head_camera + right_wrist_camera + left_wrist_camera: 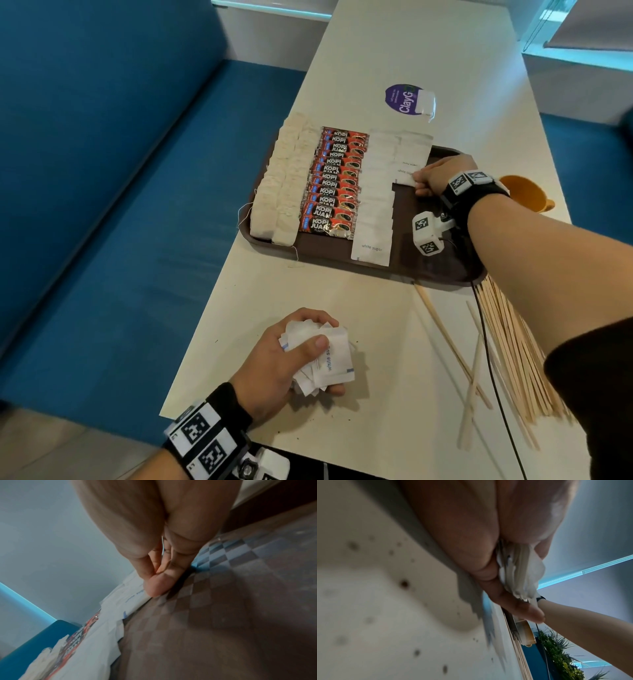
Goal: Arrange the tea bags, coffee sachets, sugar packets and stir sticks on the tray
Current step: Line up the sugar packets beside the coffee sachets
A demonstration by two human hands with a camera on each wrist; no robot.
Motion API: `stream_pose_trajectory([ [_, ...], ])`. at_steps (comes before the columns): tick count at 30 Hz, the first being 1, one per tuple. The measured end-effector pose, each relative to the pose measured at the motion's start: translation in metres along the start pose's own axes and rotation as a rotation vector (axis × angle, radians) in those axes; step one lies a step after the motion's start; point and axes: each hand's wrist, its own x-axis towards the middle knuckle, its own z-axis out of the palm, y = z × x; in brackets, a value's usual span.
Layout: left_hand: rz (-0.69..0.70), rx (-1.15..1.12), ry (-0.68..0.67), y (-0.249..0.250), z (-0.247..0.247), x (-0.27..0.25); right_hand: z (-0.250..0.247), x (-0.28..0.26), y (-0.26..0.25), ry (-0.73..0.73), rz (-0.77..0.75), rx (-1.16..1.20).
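Over the tray (442, 270), right hand (442, 174) curled, fingers (154, 586) on sugar packet (406, 173).

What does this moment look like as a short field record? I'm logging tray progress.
tray: brown tray on the white table
tea bags: two columns at the tray's left
coffee sachets: red column beside them
sugar packets: full column, second column started
right hand: fingers pinch a sugar packet onto the second column
left hand: grips a bunch of sugar packets over the table
stir sticks: off the tray, on the table
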Motion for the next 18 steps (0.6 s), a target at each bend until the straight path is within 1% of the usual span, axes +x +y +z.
stream_pose_trajectory([
  [4,-0.005,-0.013,-0.009,0.0,0.0,-0.001,-0.003,0.011,0.005,0.078,-0.012,0.035],
  [6,-0.009,-0.013,-0.009,0.0,-0.001,0.0,-0.006,0.022,0.008,0.093,-0.058,-0.051],
  [8,-0.012,-0.015,-0.015,0.0,-0.001,0.0,-0.009,0.033,0.011,0.078,-0.151,-0.291],
  [9,-0.014,-0.019,-0.017,0.001,-0.001,0.001,-0.009,0.039,0.009,0.062,-0.149,-0.304],
  [10,-0.016,-0.021,-0.016,0.0,-0.002,0.001,-0.007,0.041,0.004,0.073,-0.147,-0.231],
  [12,-0.015,-0.016,-0.013,0.0,-0.003,0.002,-0.003,0.039,0.002,0.102,-0.13,-0.18],
  [13,-0.015,-0.013,-0.011,0.0,-0.003,0.002,-0.002,0.038,0.0,0.09,-0.111,-0.15],
  [15,-0.012,-0.013,-0.01,-0.001,-0.003,0.002,-0.002,0.035,-0.002,0.075,-0.103,-0.15],
  [16,-0.009,-0.013,-0.011,-0.001,-0.003,0.002,-0.002,0.038,-0.001,0.091,-0.103,-0.139],
  [18,-0.001,-0.011,-0.009,-0.002,-0.003,0.002,-0.005,0.028,-0.004,0.112,-0.079,-0.102],
])
